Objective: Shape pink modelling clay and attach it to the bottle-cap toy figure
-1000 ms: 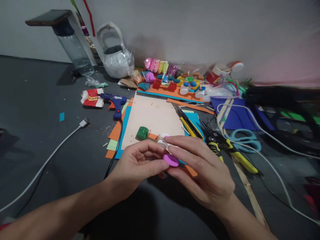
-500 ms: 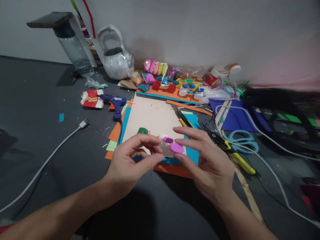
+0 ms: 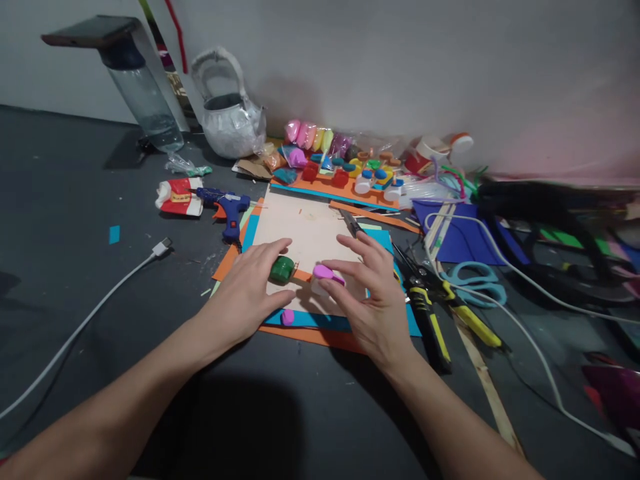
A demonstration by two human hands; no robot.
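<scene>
My right hand point(image 3: 377, 300) has its thumb and index finger on a flat purple oval piece point(image 3: 324, 272), which sits at a whitish block on the pale sheet; the fingertips partly cover both. My left hand point(image 3: 247, 287) rests with fingers and thumb spread around a rounded green piece point(image 3: 283, 269), not visibly gripping it. Between the green piece and the block shows a short orange strip point(image 3: 302, 275). On the blue paper's front edge, below my left thumb, lies a small purple lump point(image 3: 287, 317). The pale sheet point(image 3: 305, 230) lies over blue and orange paper.
A blue glue gun point(image 3: 233, 210) lies left of the sheets. On the right are a utility knife point(image 3: 353, 223), yellow-black pliers point(image 3: 430, 327), blue scissors point(image 3: 475, 283) and a white cable point(image 3: 535, 353). Behind stand a kettle point(image 3: 233, 127) and small coloured models point(image 3: 350, 177).
Both hands have moved apart from each other a little, and my left hand has opened around the green piece. The purple oval has lowered onto the whitish block. The small purple lump now shows on the blue paper.
</scene>
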